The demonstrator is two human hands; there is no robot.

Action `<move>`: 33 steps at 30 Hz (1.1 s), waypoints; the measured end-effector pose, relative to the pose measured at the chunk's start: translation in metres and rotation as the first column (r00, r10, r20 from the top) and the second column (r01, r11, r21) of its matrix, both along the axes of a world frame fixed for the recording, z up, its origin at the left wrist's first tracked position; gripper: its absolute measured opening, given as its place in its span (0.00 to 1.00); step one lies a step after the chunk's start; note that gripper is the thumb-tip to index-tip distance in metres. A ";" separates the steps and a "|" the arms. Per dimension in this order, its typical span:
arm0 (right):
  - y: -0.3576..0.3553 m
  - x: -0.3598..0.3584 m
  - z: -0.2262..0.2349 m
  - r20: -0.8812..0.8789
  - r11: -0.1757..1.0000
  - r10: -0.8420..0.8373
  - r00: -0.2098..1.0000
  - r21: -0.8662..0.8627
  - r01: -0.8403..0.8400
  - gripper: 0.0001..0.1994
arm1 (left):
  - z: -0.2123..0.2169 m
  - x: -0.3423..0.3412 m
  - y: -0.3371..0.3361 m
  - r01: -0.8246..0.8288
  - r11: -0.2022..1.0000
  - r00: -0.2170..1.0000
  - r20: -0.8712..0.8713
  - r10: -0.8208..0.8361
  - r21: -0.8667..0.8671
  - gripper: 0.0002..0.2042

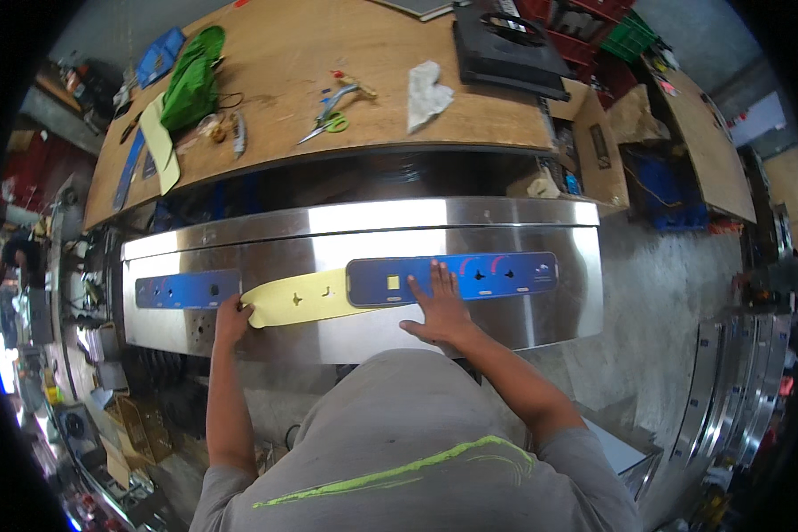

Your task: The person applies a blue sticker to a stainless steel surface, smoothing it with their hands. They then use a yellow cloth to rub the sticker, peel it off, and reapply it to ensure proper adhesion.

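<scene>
A long stainless steel panel (563,315) lies in front of me. On its right half is a blue label strip (523,273) with rounded ends, cut-outs and a small yellow square. My right hand (442,312) rests on that strip, palm down with fingers spread. A pale yellow backing sheet (303,306) with matching cut-outs stretches left from the strip; its right end is hidden under the blue label. Between the thumb and fingers of my left hand (232,321) is the sheet's left end. Just beyond that hand, a second blue label (182,290) lies flat on the steel.
Behind the panel stands a wooden table (275,53). It carries green-handled scissors (332,124), a green bag (195,80), a crumpled white cloth (427,96) and a black box-like unit (510,53). An open cardboard box (594,146) sits right of it; metal panels (727,381) lean further right.
</scene>
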State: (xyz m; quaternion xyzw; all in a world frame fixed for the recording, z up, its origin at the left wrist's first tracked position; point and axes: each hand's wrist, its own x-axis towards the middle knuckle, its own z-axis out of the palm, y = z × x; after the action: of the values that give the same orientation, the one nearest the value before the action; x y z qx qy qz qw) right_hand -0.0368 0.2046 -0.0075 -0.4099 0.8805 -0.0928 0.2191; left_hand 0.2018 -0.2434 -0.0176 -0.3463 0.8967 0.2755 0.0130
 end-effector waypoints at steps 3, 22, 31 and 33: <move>-0.004 0.000 0.001 -0.007 0.999 0.020 1.000 0.025 -0.020 0.52 | 0.011 0.001 0.002 -0.055 0.998 0.998 0.036 0.054 0.036 0.15; -0.016 -0.014 0.003 -0.017 0.975 0.209 0.978 0.076 -0.207 0.51 | 0.043 0.029 -0.044 -0.147 0.987 0.985 0.076 0.152 -0.065 0.14; -0.019 -0.018 0.006 0.014 0.963 0.254 0.967 0.090 -0.254 0.49 | 0.071 0.032 -0.062 -0.092 0.975 0.975 0.182 0.130 -0.204 0.11; -0.020 -0.019 0.007 0.019 0.960 0.266 0.964 0.085 -0.266 0.48 | 0.074 0.040 -0.072 -0.142 0.977 0.967 0.187 0.171 -0.161 0.12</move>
State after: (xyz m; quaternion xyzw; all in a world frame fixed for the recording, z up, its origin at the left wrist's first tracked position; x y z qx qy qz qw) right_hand -0.0557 0.1848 -0.0001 -0.5143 0.8198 -0.0259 0.2506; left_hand 0.2413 -0.3151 0.0569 -0.4420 0.8784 0.1732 0.0559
